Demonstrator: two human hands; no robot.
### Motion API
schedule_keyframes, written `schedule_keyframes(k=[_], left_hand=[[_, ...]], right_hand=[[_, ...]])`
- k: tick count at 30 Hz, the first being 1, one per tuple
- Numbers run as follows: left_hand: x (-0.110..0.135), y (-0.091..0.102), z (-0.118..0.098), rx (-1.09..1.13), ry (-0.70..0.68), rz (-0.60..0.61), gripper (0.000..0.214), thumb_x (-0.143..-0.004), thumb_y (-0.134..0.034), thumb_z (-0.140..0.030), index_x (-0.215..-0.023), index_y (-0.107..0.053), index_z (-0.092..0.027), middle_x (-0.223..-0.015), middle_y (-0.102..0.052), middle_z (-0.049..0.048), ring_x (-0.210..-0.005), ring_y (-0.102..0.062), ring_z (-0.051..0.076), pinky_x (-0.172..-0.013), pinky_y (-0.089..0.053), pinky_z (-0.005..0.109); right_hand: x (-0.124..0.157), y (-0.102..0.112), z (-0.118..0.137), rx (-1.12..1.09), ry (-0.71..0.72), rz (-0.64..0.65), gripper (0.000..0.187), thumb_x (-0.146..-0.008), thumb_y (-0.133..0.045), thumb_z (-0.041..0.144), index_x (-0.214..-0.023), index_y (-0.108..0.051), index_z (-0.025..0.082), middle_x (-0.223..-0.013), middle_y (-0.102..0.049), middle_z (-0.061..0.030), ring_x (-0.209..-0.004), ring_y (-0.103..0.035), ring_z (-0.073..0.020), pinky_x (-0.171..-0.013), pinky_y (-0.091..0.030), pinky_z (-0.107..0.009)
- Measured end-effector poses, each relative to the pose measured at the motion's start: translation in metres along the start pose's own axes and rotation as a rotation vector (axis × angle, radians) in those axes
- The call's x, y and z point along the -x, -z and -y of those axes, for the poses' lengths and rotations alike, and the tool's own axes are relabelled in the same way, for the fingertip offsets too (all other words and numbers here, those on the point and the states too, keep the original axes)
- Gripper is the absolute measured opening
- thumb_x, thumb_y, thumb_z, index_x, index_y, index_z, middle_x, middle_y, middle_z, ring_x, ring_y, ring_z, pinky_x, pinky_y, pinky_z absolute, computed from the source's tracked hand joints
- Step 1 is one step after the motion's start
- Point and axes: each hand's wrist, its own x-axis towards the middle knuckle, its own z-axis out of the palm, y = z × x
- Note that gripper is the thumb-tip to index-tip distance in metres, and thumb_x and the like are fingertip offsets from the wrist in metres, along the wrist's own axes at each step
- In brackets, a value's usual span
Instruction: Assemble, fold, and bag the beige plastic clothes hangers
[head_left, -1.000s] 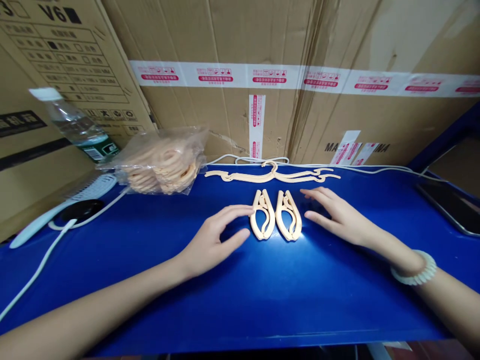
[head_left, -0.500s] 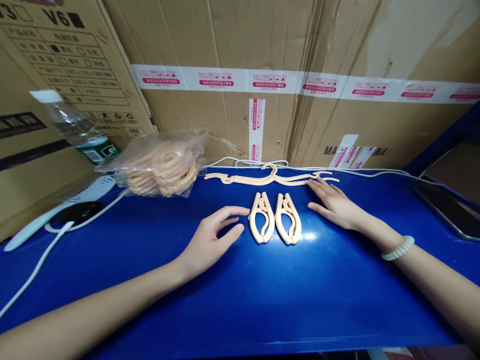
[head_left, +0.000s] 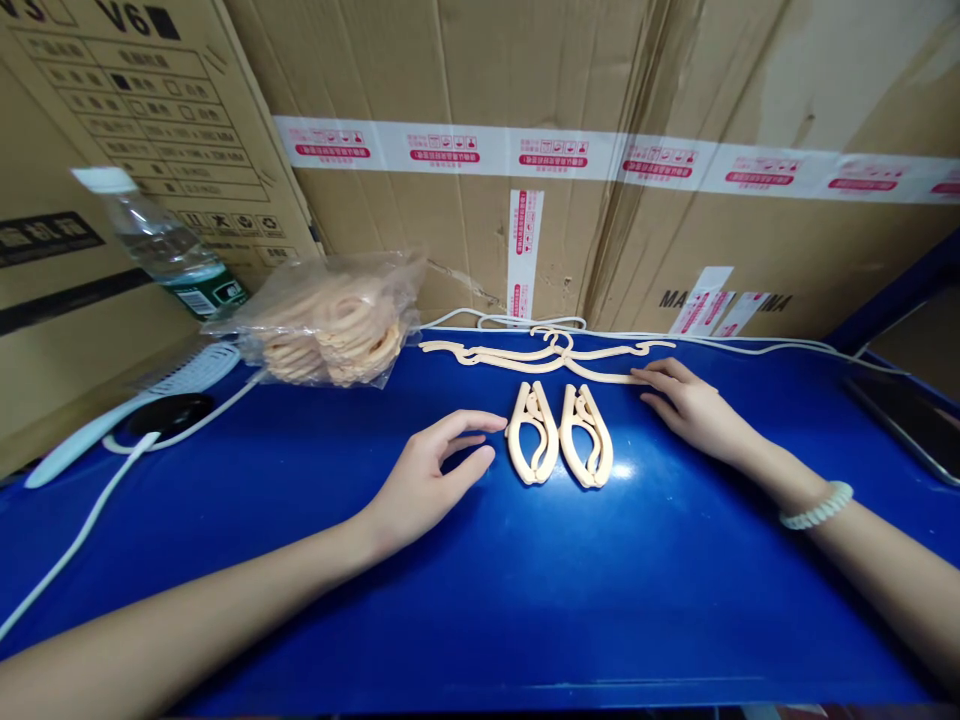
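Two cream folding hangers lie spread at the back of the blue table, their hooks overlapping: a rear hanger (head_left: 611,352) and a front hanger (head_left: 517,364). My right hand (head_left: 694,405) has its fingers and thumb about the right arm of the front one, hiding part of it. Closer to me, a left folded hanger (head_left: 514,450) and a right folded hanger (head_left: 605,450) lie side by side. My left hand (head_left: 439,470) rests beside the left folded one, thumb and fingers apart, holding nothing. Its index fingertip is at that hanger's edge.
A clear bag of folded hangers (head_left: 330,320) sits at the back left near a tilted water bottle (head_left: 169,245). By it are a pale slotted paddle (head_left: 135,405) and a black disc (head_left: 169,415) with a white cable. A cardboard wall (head_left: 375,230) borders the back; a phone-like slab (head_left: 907,430) lies right.
The front hanger's right arm has swung towards me under my right hand, parting from the rear hanger. My left hand keeps its place by the folded hangers. The view has shifted slightly.
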Motion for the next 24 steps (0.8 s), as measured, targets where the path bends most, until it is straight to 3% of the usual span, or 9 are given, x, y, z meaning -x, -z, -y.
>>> schedule_keyframes(k=[8, 14, 21, 24], left_hand=[[0.001, 0.000, 0.000, 0.001, 0.014, -0.023, 0.026, -0.090, -0.060, -0.033, -0.111, -0.068, -0.020, -0.119, -0.070, 0.0063, -0.117, -0.064, 0.022, -0.110, -0.050, 0.042], [-0.001, 0.002, -0.002, -0.002, 0.020, -0.047, 0.025, -0.091, -0.060, -0.035, -0.110, -0.068, -0.020, -0.116, -0.070, 0.0071, -0.114, -0.066, 0.023, -0.103, -0.055, 0.039], [-0.007, 0.006, -0.003, 0.088, 0.034, -0.118, 0.027, -0.088, -0.064, -0.034, -0.110, -0.065, -0.018, -0.118, -0.070, 0.0097, -0.116, -0.064, 0.025, -0.107, -0.050, 0.043], [-0.010, 0.005, 0.001, 0.188, 0.084, -0.187, 0.038, -0.086, -0.067, -0.033, -0.120, -0.059, -0.018, -0.127, -0.066, 0.0119, -0.118, -0.064, 0.027, -0.109, -0.048, 0.047]], right_hand=[[-0.002, 0.002, 0.001, -0.076, -0.020, -0.022, 0.030, -0.096, -0.046, 0.038, -0.096, -0.068, 0.018, -0.096, -0.067, -0.0136, -0.091, -0.064, -0.0295, -0.082, -0.054, -0.046], [0.001, 0.013, 0.009, -0.146, -0.154, -0.057, 0.029, -0.091, -0.053, 0.046, -0.092, -0.066, 0.020, -0.085, -0.070, -0.0086, -0.071, -0.064, -0.0231, -0.065, -0.051, -0.037], [0.012, 0.053, 0.011, -0.292, -0.258, -0.189, 0.035, -0.084, -0.065, 0.056, -0.089, -0.063, 0.022, -0.078, -0.071, -0.0067, -0.070, -0.069, -0.0241, -0.067, -0.054, -0.037], [0.016, 0.071, 0.021, -0.405, -0.298, -0.208, 0.038, -0.079, -0.071, 0.056, -0.095, -0.065, 0.023, -0.083, -0.072, -0.0064, -0.073, -0.070, -0.0243, -0.071, -0.057, -0.038]])
